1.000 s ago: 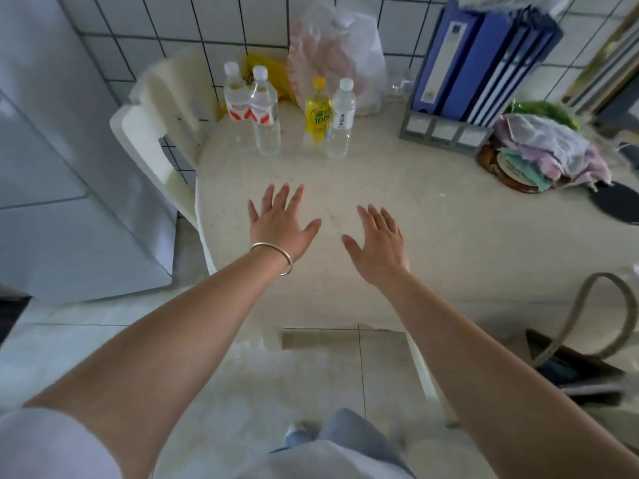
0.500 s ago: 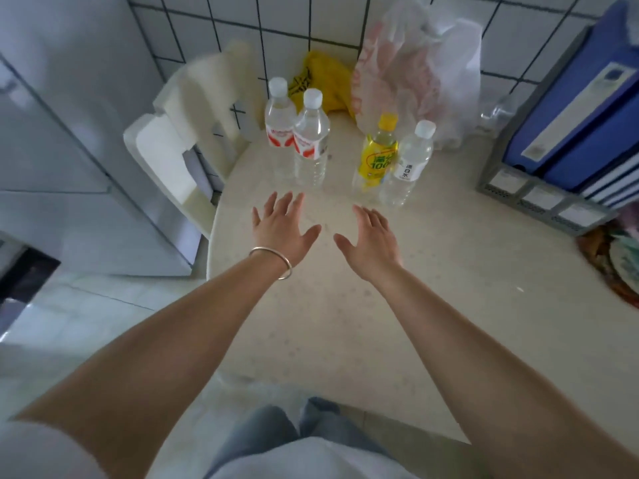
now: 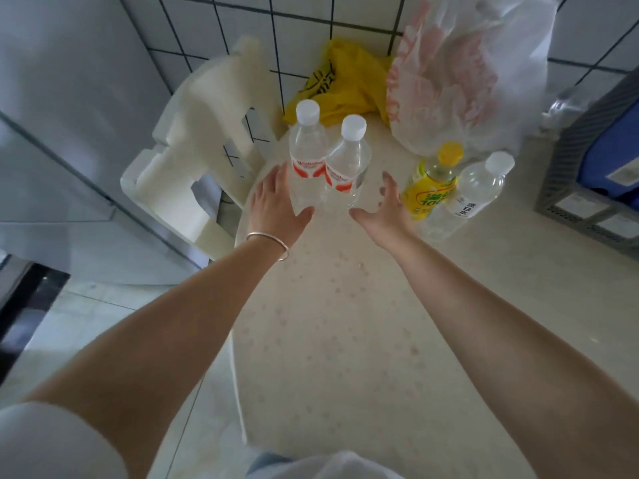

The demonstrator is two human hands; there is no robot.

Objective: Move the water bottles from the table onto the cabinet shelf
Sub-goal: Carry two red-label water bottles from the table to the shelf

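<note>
Two bare forearms reached forward over a pale speckled table. The left hand, a bangle at its wrist, was spread open and empty. The right hand was likewise open and holding nothing. Between the two sets of fingertips stood two red-labelled water bottles, upright and touching each other. Just beyond the right fingers stood a yellow drink bottle and a clear bottle. This looked like the reach before the first grasp; next, each hand would need to close around a bottle. The cabinet shelf was out of view.
</note>
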